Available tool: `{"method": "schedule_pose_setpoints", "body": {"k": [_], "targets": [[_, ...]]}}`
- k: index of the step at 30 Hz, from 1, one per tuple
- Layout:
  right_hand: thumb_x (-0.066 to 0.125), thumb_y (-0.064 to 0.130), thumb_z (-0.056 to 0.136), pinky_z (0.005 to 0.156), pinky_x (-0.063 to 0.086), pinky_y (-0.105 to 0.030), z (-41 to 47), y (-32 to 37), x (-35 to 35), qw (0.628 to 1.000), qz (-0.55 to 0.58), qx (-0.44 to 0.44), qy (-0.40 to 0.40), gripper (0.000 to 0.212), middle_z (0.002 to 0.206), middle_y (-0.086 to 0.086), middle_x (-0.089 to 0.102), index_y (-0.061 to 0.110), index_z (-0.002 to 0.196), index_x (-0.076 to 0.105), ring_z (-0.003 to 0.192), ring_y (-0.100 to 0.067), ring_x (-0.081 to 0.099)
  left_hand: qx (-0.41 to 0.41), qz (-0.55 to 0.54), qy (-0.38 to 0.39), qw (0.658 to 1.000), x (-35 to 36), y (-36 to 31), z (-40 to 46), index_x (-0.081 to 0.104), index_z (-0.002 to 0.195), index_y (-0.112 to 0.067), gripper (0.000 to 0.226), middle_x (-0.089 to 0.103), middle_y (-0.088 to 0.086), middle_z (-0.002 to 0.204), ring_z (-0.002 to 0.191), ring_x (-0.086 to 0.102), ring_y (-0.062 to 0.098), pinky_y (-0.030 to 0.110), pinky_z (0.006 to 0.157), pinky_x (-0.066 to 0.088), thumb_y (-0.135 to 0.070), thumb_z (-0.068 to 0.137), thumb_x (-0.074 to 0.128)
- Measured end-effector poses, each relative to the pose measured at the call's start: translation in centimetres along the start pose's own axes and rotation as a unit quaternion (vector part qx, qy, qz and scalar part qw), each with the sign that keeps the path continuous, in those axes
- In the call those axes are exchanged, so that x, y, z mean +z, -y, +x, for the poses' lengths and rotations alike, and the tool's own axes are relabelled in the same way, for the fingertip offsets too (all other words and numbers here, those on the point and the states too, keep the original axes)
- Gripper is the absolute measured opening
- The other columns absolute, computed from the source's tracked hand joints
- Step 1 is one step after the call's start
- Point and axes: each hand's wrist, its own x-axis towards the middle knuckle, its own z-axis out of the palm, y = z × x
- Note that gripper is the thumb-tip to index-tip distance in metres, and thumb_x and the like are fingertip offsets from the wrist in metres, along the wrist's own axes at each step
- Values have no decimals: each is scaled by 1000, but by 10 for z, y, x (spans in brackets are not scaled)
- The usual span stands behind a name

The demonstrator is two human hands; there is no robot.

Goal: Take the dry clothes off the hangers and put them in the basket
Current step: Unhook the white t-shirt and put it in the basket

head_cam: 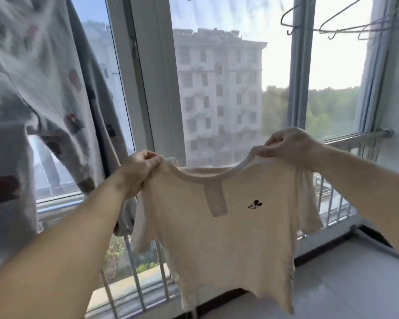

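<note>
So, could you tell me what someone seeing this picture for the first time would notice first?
Most likely the cream T-shirt spread out in the centre foreground, off any hanger, with the left hand and right hand each gripping a shoulder by the neckline. Next, the patterned grey garment hanging at the left, and the bare wire hangers at upper right against the bright window.

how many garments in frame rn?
2. A cream short-sleeved T-shirt held up at centre by the left hand and right hand; a grey patterned garment hanging at left. More may hang out of view.
</note>
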Motion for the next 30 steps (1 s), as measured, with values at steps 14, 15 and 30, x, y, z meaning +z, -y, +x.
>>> {"method": "schedule_pose_setpoints", "body": {"k": [14, 15, 30], "targets": [[68, 33, 83, 70, 40, -24, -41, -114, 45, 997, 53, 42, 31, 23, 97, 1, 58, 16, 97, 67, 91, -14, 51, -183, 4, 30, 983, 75, 85, -101, 62, 88, -7, 13, 63, 2, 80, 76, 57, 12, 24, 69, 45, -16, 79, 66], [66, 33, 84, 71, 38, -24, -49, -124, 53, 996, 53, 50, 42, 22, 98, 1, 57, 16, 98, 66, 91, -14, 50, -190, 9, 26, 981, 87, 95, -112, 60, 83, -9, 8, 62, 1, 79, 75, 56, 13, 24, 67, 44, -16, 83, 64], [60, 31, 89, 55, 42, -20, -167, -150, 134, 966, 205, 106, 112, 13, 73, 7, 58, 18, 89, 57, 64, -7, 53, -308, -155, -32, 938, 203, 131, -195, 49, 73, -14, 22, 55, 3, 58, 50, 50, 16, 25, 52, 42, -21, 93, 54]]}}
